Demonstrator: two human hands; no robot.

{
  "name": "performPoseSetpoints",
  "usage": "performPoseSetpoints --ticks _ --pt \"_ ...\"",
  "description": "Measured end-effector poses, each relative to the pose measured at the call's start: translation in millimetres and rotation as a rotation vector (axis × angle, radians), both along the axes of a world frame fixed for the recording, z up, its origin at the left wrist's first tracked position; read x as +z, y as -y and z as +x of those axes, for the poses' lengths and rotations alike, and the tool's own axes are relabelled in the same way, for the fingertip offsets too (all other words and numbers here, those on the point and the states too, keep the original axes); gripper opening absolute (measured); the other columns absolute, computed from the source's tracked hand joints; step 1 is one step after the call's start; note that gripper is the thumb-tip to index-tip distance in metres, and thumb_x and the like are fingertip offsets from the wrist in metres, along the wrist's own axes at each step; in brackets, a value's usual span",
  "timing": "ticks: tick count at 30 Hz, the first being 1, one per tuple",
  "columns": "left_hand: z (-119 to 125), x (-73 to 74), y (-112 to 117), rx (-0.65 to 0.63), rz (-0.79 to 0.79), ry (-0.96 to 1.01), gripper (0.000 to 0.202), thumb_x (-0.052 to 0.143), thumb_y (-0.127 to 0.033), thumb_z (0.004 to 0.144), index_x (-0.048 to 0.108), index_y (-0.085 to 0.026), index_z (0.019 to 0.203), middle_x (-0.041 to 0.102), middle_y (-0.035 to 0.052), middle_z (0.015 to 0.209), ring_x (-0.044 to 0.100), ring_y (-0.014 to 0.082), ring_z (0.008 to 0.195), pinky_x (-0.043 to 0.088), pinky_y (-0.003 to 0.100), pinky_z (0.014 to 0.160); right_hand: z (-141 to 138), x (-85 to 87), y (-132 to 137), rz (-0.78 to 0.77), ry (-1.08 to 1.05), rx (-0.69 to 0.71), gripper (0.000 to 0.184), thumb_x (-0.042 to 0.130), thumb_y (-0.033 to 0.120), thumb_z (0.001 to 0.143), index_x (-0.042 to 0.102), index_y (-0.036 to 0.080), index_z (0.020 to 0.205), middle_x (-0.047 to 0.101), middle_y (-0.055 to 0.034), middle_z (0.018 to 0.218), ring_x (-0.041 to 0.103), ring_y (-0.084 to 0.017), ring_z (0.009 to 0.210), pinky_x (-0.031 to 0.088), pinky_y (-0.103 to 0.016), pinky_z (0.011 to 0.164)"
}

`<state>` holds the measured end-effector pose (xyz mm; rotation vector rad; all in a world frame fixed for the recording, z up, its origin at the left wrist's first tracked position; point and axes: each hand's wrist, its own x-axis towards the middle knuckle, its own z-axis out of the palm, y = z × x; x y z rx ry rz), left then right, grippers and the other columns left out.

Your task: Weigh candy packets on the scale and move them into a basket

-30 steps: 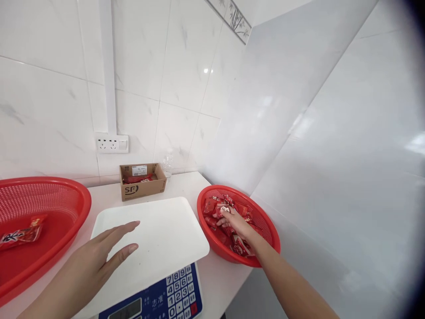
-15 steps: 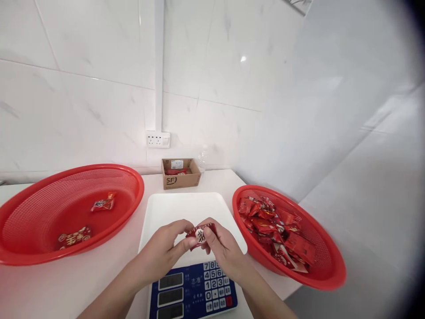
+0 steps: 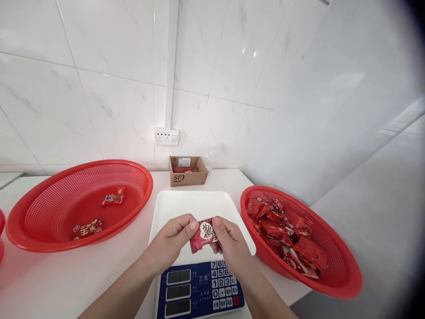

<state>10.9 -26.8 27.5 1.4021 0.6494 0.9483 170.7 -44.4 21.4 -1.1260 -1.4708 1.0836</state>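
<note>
A red candy packet (image 3: 206, 234) with a pale round patch and dark characters is stretched between my two hands. My left hand (image 3: 175, 237) pinches its left end between thumb and fingers. On the other end, my right hand (image 3: 230, 241) grips with the thumb on top; its fingertips are partly hidden behind the packet. Both hands hover over the front of a white weighing pan (image 3: 192, 204). Below them lies the scale's blue keypad panel (image 3: 199, 290), partly covered by my forearms.
At left, a red mesh basket (image 3: 79, 166) holds two packets. Another red basket (image 3: 345, 270) at right contains a heap of red packets. Behind the scale, a small cardboard box (image 3: 189, 178) with red packets stands by the tiled wall, below a socket (image 3: 167, 136).
My hands have spread slightly apart, so more of the packet's printed face shows. The view has shifted a little to the left, bringing another red rim in at the left edge.
</note>
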Motion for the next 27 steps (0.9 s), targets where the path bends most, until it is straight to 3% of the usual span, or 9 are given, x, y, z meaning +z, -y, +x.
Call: performPoseSetpoints --ticks 4,10,13,16,20,23,25,27 --pt "-1 6.5 1 -0.072 0.085 -0.082 0.037 0.049 -0.049 0.086 0.059 -0.017 0.069 0.057 0.0004 0.065 0.053 0.0138 0.066 0.044 0.026 0.066 0 8.2 1 0.083 0.104 -0.145 0.047 0.04 0.059 0.087 0.047 0.019 0.062 0.046 0.0027 0.053 0.042 -0.01 0.048 0.035 -0.022 0.047" --pt "0 6.3 0 -0.04 0.094 -0.098 0.033 0.049 -0.046 0.086 0.06 -0.018 0.072 0.059 0.0009 0.067 0.054 0.0155 0.067 0.045 0.028 0.067 9 7.3 0 0.012 -0.054 -0.052 0.041 0.048 0.056 0.084 0.045 0.02 0.066 0.045 0.0049 0.053 0.039 -0.008 0.046 0.029 -0.02 0.042" --pt "2 4.3 -1 -0.009 0.115 -0.155 0.035 0.046 -0.047 0.087 0.058 -0.019 0.071 0.058 0.001 0.066 0.054 0.0158 0.066 0.045 0.029 0.066 12 5.4 -1 -0.003 -0.009 -0.066 0.038 0.05 0.055 0.084 0.046 0.02 0.069 0.046 0.0054 0.054 0.039 -0.008 0.046 0.03 -0.02 0.043" --pt "0 3.0 -4 0.195 0.19 -0.287 0.033 0.042 -0.046 0.088 0.054 -0.02 0.073 0.058 0.0005 0.068 0.054 0.0161 0.068 0.045 0.029 0.065 15 2.3 -7 0.031 0.121 -0.13 0.037 0.049 0.053 0.085 0.047 0.02 0.069 0.047 0.0049 0.054 0.043 -0.009 0.049 0.035 -0.022 0.048" --pt "-10 2.6 -10 0.561 0.282 -0.415 0.027 0.044 -0.045 0.087 0.051 -0.022 0.1 0.061 0.0052 0.098 0.058 0.0204 0.09 0.045 0.03 0.069 23 -10.1 -23 0.023 0.31 -0.198 0.032 0.044 0.048 0.087 0.052 0.02 0.071 0.054 0.0019 0.061 0.053 -0.014 0.058 0.043 -0.027 0.059" --pt "-19 4.6 -13 0.648 0.295 -0.412 0.036 0.045 -0.048 0.086 0.048 -0.023 0.112 0.06 0.0074 0.109 0.056 0.0229 0.102 0.047 0.032 0.073 29 -20.3 -30 0.019 0.528 -0.227 0.029 0.046 0.038 0.087 0.06 0.021 0.106 0.065 -0.0072 0.101 0.06 -0.022 0.09 0.047 -0.036 0.079" --pt "-23 6.2 -13 0.668 0.301 -0.413 0.037 0.045 -0.05 0.086 0.048 -0.024 0.112 0.059 0.0073 0.111 0.056 0.0233 0.104 0.048 0.033 0.075 29 -24.6 -29 0.093 0.66 -0.229 0.038 0.047 0.032 0.086 0.055 0.022 0.122 0.057 -0.0087 0.124 0.05 -0.024 0.116 0.04 -0.041 0.096" --pt "-25 7.3 -13 0.671 0.308 -0.431 0.037 0.045 -0.05 0.086 0.049 -0.024 0.112 0.059 0.0074 0.113 0.057 0.0234 0.103 0.049 0.034 0.075 25 -27.0 -27 0.155 0.727 -0.104 0.038 0.044 0.027 0.088 0.056 0.021 0.123 0.054 -0.0067 0.13 0.04 -0.023 0.127 0.032 -0.042 0.106"
